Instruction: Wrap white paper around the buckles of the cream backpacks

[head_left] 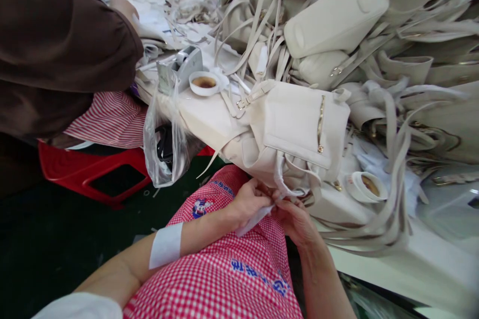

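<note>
A cream backpack with a gold zip lies on the table edge in front of me, its straps hanging toward my lap. My left hand is closed, pinching a cream strap end at the bag's lower edge. My right hand is closed too, its fingers pressed on the same strap right beside the left. Both hands hover over my red-checked apron.
A heap of cream bags and straps fills the table. Two small white dishes of brown liquid and a tape dispenser stand on it. A plastic bag hangs off the edge. A person in brown sits left, by a red stool.
</note>
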Available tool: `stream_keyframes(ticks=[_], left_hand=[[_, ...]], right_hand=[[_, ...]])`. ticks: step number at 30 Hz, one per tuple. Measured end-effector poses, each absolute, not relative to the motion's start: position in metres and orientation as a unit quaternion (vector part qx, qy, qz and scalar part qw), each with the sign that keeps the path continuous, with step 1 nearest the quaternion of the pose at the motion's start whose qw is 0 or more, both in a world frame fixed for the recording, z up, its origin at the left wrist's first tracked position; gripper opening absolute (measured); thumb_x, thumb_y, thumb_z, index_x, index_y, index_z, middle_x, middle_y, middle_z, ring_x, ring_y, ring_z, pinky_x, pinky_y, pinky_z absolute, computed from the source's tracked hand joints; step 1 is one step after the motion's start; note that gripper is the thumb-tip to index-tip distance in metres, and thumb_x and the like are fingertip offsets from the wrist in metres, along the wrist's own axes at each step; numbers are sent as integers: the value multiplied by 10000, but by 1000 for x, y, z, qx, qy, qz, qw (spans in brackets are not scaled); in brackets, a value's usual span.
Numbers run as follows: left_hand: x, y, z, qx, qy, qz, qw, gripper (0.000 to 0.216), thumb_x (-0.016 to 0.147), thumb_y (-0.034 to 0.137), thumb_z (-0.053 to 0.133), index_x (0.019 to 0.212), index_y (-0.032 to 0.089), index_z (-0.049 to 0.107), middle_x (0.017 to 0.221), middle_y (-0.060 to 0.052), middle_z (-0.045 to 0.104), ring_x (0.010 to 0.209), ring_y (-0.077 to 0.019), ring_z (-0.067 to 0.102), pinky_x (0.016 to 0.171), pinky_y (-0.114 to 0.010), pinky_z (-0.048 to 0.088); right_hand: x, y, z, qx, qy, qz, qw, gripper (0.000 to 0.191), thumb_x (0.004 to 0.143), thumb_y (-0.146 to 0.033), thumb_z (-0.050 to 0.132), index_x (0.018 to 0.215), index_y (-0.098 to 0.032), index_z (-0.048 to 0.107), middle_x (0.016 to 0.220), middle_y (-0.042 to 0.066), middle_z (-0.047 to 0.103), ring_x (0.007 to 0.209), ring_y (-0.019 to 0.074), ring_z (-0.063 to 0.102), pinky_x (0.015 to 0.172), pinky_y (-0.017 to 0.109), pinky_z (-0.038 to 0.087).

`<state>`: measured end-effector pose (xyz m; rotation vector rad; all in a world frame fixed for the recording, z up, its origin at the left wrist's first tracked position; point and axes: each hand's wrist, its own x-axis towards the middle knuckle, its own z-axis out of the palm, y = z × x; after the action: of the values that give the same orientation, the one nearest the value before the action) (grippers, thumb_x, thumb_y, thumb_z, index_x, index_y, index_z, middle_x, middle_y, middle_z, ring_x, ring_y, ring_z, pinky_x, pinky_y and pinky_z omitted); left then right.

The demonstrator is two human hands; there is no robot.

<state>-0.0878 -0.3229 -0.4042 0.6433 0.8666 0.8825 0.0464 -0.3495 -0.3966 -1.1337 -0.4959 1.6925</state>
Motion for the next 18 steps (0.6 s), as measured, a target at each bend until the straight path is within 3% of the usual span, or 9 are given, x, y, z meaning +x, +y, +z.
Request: stream_keyframes(ticks=[5, 10, 14, 18], left_hand=[[-89, -321, -404, 205, 376, 350, 833, 350, 578, 139, 762, 789, 184, 487, 584, 38, 590, 462, -101, 559, 460, -206, 427], [-87, -323, -409, 237, 373, 432, 786, 340, 576, 209, 791, 770, 167, 515, 621, 12, 619, 526, -125, 600, 504, -231, 464], [-91, -322, -413, 248, 386, 371, 808, 248, 658, 228, 731, 809, 162, 546, 684, 5, 619, 569, -130, 602, 557, -254, 469], [-103, -322, -411, 369, 469, 343, 725, 89, 782, 170, 608, 860, 169, 564, 786, -17, 632, 686, -149, 598, 644, -283, 471]], right_hand=[[52, -346, -397, -426, -262, 729, 468, 335, 548, -428, 911, 670, -191, 707, 590, -6, 623, 581, 139, 579, 573, 255, 496], [50, -346, -413, -497, -220, 659, 520, 310, 517, -386, 938, 654, -199, 733, 613, -5, 678, 559, 123, 576, 531, 236, 475], [54, -349, -421, -518, -234, 624, 537, 273, 542, -379, 921, 603, -205, 719, 561, -15, 663, 522, 127, 568, 526, 253, 480], [57, -348, -421, -539, -253, 578, 558, 278, 546, -350, 914, 747, -229, 765, 736, 1, 747, 676, 175, 656, 651, 298, 541]])
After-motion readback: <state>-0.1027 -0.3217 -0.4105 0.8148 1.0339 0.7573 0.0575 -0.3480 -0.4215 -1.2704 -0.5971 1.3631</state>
